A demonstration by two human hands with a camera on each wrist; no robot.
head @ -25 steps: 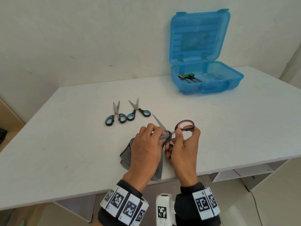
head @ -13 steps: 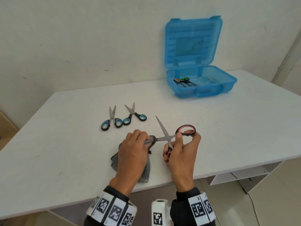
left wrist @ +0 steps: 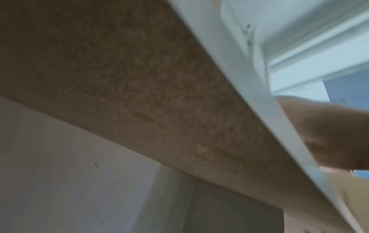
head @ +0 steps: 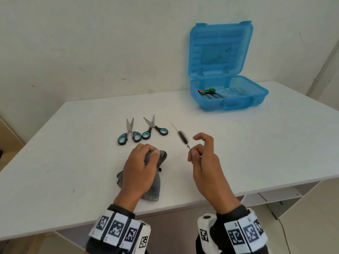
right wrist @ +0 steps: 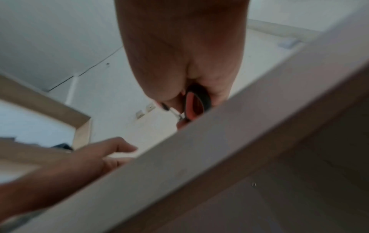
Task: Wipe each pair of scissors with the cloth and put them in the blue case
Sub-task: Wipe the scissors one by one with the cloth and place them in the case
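My right hand [head: 197,146] holds the red-and-black-handled scissors [head: 183,137] just above the table, blades pointing away and blurred. The right wrist view shows their red handle loop [right wrist: 196,102] between my fingers. My left hand [head: 145,158] lies on the grey cloth [head: 156,186] and its curled fingers grip the bunched top. Two blue-handled pairs [head: 128,133] [head: 154,129] lie on the table beyond the cloth. The blue case [head: 256,97] stands open at the back right with several scissors [head: 210,93] inside.
The white table [head: 73,162] runs to its front edge just under my wrists, and the wall stands right behind it. The case lid [head: 220,48] stands upright against the wall. The left wrist view shows mostly the table's underside [left wrist: 139,78].
The scissors have come out of the cloth and turned so the blades point away. My left hand has dropped with the cloth onto the table, and the hands have moved apart.
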